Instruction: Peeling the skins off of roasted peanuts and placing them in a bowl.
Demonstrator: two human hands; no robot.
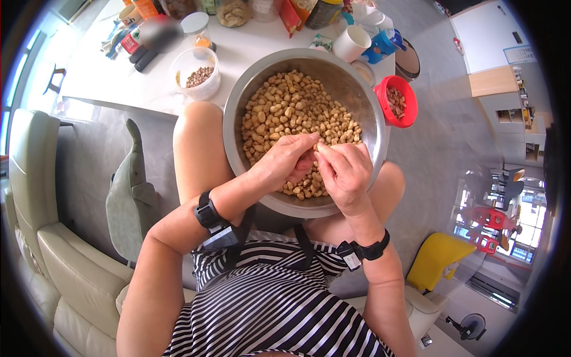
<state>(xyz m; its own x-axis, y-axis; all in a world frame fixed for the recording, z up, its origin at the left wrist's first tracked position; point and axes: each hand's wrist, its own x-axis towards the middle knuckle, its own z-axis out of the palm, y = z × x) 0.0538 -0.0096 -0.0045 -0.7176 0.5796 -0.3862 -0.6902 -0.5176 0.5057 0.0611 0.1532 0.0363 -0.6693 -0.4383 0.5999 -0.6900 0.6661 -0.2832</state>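
A wide stainless steel basin [308, 54] rests on my lap against the table edge, holding many unshelled peanuts [290, 98]. My left hand [285, 158] and my right hand [345, 172] meet over its near half. Between their fingertips is a small peanut [317, 145], mostly covered by the fingers. The right thumb and forefinger pinch it; the left fingers curl beneath, and what lies inside them is hidden. Beyond the basin's left side stands a clear plastic tub [213, 89] with small brown kernels [199, 76]. To the right, a red plastic tub [414, 105] contains pinkish-brown pieces [395, 102].
The white table [147, 87] carries jars, packets and bottles along its far side. A white paper cup [352, 43] and a blue container [382, 46] stand behind the basin. At left are a grey-green animal-shaped seat [129, 201] and a cream leather sofa [80, 254].
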